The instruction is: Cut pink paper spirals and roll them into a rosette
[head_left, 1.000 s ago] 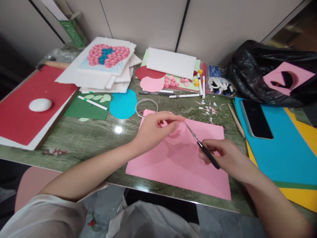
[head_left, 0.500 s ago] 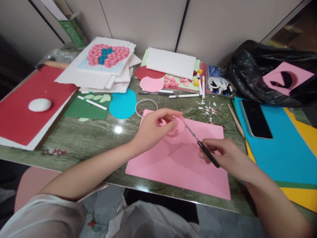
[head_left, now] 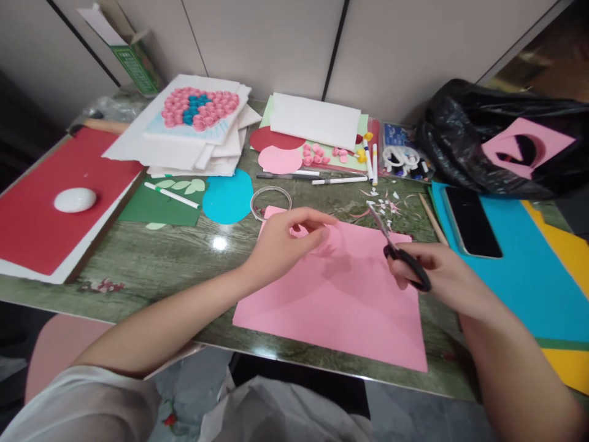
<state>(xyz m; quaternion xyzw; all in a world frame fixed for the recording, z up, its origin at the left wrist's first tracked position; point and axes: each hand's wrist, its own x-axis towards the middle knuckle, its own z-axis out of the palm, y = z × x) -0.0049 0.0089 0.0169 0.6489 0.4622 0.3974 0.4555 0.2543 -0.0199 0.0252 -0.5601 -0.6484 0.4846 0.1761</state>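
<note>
Large pink sheets [head_left: 350,307] lie on the green table in front of me. Over their upper left part, my left hand [head_left: 288,242] has its thumb and fingers curled together on a small pink paper piece [head_left: 324,250], partly hidden by the fingers and hard to tell from the sheet below. My right hand [head_left: 426,270] holds black-handled scissors [head_left: 407,261] over the sheets' right edge, blades pointing up and left, apart from the paper. Small white and pink scraps [head_left: 391,205] lie beyond the blades.
A tape roll [head_left: 271,204], blue paper circle [head_left: 227,196] and green sheet [head_left: 159,205] lie left of centre. At the right are a phone [head_left: 473,221] on blue paper and a black bag [head_left: 460,141]. A white oval object [head_left: 75,200] sits on red paper [head_left: 41,215].
The scissors have moved right, away from my left hand and the pink piece. My left hand has stayed nearly in place. The view has shifted slightly.
</note>
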